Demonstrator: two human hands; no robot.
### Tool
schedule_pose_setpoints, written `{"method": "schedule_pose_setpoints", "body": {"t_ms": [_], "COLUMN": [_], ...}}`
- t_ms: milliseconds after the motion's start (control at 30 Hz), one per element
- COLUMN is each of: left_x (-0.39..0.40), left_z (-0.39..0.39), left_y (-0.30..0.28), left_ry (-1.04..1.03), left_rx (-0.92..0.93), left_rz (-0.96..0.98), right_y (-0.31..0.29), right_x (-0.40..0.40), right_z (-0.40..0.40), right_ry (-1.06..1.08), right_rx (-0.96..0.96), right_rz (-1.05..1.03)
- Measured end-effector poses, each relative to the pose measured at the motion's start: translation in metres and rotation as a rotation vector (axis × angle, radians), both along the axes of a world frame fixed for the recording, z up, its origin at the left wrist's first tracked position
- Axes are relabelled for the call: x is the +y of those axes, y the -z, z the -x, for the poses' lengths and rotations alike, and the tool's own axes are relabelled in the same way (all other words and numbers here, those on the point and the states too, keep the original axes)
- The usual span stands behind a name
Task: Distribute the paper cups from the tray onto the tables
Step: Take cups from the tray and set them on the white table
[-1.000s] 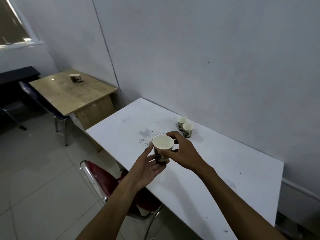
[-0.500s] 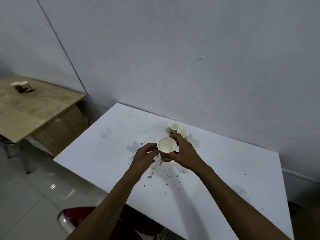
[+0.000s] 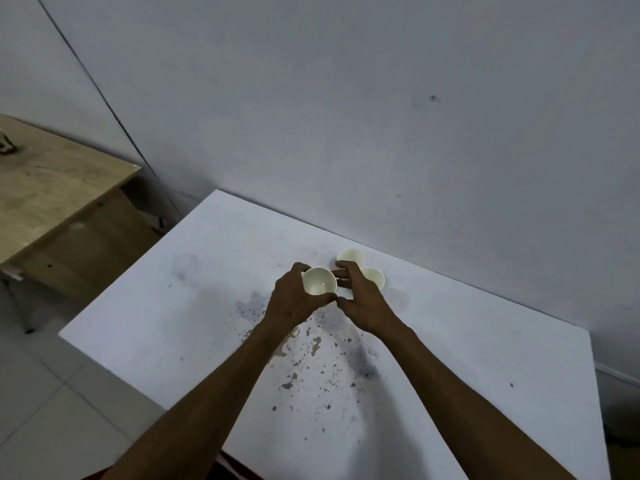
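Head view: left hand [image 3: 294, 299] grips an empty paper cup [image 3: 319, 280]; right hand [image 3: 362, 299] fingers spread beside it.

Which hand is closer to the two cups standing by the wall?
Right. The right hand overlaps the two cups in view, fingers between them. The left hand is farther away, curled round the held cup.

Cream cups [image 3: 319, 280], grey-speckled white table [image 3: 450, 341]
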State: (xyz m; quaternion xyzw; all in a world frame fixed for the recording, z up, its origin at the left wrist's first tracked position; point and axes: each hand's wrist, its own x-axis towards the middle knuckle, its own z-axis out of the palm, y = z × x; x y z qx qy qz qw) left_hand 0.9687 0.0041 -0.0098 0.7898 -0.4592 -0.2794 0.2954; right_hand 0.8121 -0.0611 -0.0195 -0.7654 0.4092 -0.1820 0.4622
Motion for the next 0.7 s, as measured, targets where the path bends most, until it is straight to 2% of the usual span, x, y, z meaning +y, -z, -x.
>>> {"method": "schedule_pose_setpoints", "body": {"t_ms": [233, 500, 700], "left_x": [-0.042, -0.083, -0.098], "left_z": [-0.003, -0.019, -0.022], "left_y": [0.031, 0.065, 0.088], "left_ry": [0.049, 0.122, 0.153], "left_rx": [-0.097, -0.159, -0.153], "left_rz": [-0.066, -0.142, -0.181], "right_y": [0.02, 0.033, 0.058], "right_x": [-0.038, -0.07, -0.082], "right_z": [-0.01, 0.008, 0.022], "right_ry": [0.046, 0.258, 0.316], "right_rx": [0.068, 0.065, 0.219], "right_rz": [-0.072, 0.129, 0.178]}}
